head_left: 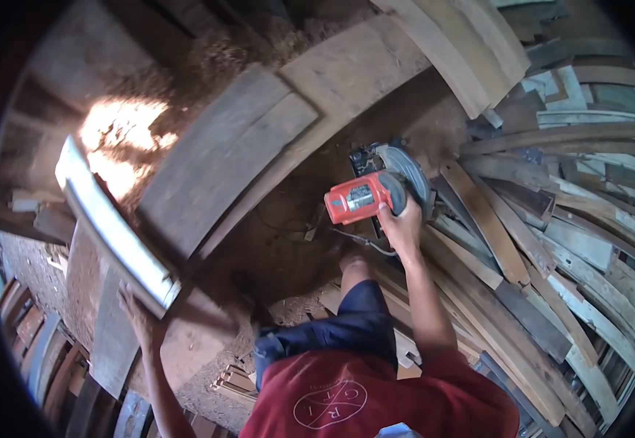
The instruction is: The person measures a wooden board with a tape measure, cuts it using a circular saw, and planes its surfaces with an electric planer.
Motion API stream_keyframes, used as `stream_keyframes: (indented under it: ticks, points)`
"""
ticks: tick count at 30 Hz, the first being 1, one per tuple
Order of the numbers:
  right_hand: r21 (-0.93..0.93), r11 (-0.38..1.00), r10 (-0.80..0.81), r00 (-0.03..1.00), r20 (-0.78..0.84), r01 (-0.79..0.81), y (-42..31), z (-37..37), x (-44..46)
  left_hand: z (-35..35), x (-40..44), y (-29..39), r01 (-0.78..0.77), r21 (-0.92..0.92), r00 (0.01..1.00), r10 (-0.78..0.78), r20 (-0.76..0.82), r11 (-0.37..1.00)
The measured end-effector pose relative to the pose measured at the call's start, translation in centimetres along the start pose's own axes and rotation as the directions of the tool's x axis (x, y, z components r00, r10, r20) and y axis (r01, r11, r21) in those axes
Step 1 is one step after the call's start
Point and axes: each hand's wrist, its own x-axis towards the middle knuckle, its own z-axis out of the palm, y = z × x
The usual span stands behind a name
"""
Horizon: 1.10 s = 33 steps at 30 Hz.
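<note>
My right hand (403, 228) is closed round the handle of a red and black circular saw (357, 199), held above the dirt floor to the right of the planks. Its round blade guard faces away from me, and a cord hangs below. On the left, my left hand (141, 315) grips the near end of a wooden board (113, 223) whose upper face shines white in the light. Part of that hand's grip is hidden by the board. Just right of the board's near end is a brown wood piece (204, 310), smeared by motion.
Wide grey planks (222, 146) lie across the work area beyond the board. Piled timber strips (485, 219) crowd the right side, and more offcuts lie lower left. Sawdust (222, 58) covers the ground at the back. My knee (356, 269) is close below the saw.
</note>
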Motion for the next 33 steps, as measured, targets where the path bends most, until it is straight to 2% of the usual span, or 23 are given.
stream_keyframes:
  ticks: [2,4,6,7,10,11,13,14,16,17,18,19,20,21,23,24,26,30,33]
  points:
    - [-0.055,0.998,-0.006,1.0,0.017,0.007,7.9,1.6,6.4,0.5,-0.1,-0.7,-0.064,0.007,0.998,0.065,-0.018,0.998]
    - [-0.109,0.994,0.012,0.999,0.035,-0.008,13.1,2.4,13.0,1.0,-1.3,-2.0,-0.041,0.045,0.999,0.04,0.03,0.998]
    - [-0.163,0.986,0.021,0.999,0.028,-0.016,17.4,2.9,19.8,0.8,-2.0,-2.5,0.121,0.075,0.988,-0.127,0.083,0.99]
    - [-0.193,0.981,0.024,1.0,0.019,-0.019,19.4,3.1,23.3,0.3,-2.2,-2.2,0.253,0.152,0.95,-0.275,0.145,0.955]
    - [-0.346,0.936,0.053,0.998,-0.035,-0.062,25.2,3.6,32.9,-1.0,-1.9,-1.4,0.197,0.359,0.956,-0.26,0.135,0.912]
    - [-0.389,0.92,0.033,0.999,-0.034,-0.043,27.5,3.8,35.9,-1.3,-1.9,-1.3,0.28,0.266,0.926,-0.333,0.18,0.922]
    - [-0.603,0.784,0.195,0.981,0.019,-0.144,31.9,4.2,42.1,-1.8,-1.4,-0.8,0.224,0.287,0.929,-0.293,0.226,0.931]
    - [-0.601,0.787,0.199,0.98,0.028,-0.142,34.1,4.8,44.7,-2.0,-0.7,0.3,0.275,0.208,0.926,-0.317,0.204,0.939]
    - [-0.815,0.562,0.301,0.953,0.037,-0.145,38.0,6.2,49.3,-2.9,0.2,2.6,0.344,0.311,0.855,-0.433,0.286,0.886]
    - [-0.867,0.481,0.336,0.941,0.046,-0.129,39.7,6.8,51.2,-3.1,0.9,3.0,0.32,0.338,0.852,-0.425,0.306,0.885]
    - [-0.881,0.46,0.347,0.936,0.06,-0.114,41.4,7.3,52.0,-3.1,0.7,2.6,0.297,0.365,0.846,-0.42,0.328,0.882]
    - [-0.895,0.435,0.363,0.929,0.072,-0.101,43.3,8.0,52.8,-3.1,-0.6,0.4,0.137,0.421,0.897,-0.292,0.331,0.897]
    - [-0.903,0.421,0.376,0.923,0.086,-0.087,44.9,8.6,53.0,-2.7,-0.6,0.5,0.152,0.434,0.896,-0.309,0.318,0.888]
    - [-0.907,0.414,0.384,0.918,0.097,-0.077,46.2,9.3,53.1,-2.7,-0.9,0.3,0.33,0.313,0.854,-0.423,0.304,0.891]
    - [-0.907,0.415,0.4,0.909,0.119,-0.064,48.5,10.6,52.4,-3.3,-2.0,-0.4,0.24,0.391,0.906,-0.35,0.238,0.888]
    - [-0.904,0.423,0.401,0.907,0.129,-0.059,48.9,11.2,51.9,-3.5,-1.5,1.1,0.251,0.404,0.903,-0.363,0.228,0.879]
    - [-0.893,0.448,0.395,0.907,0.145,-0.052,49.2,12.0,50.4,-3.4,0.0,3.0,0.463,0.383,0.78,-0.572,0.254,0.8]
    - [-0.866,0.5,0.376,0.907,0.19,-0.026,48.2,12.4,47.1,-3.2,-0.8,1.7,0.497,0.368,0.759,-0.599,0.254,0.786]
    - [-0.835,0.55,0.359,0.905,0.227,-0.009,45.5,12.6,44.4,-2.9,-2.5,-0.1,0.402,0.393,0.823,-0.515,0.241,0.827]
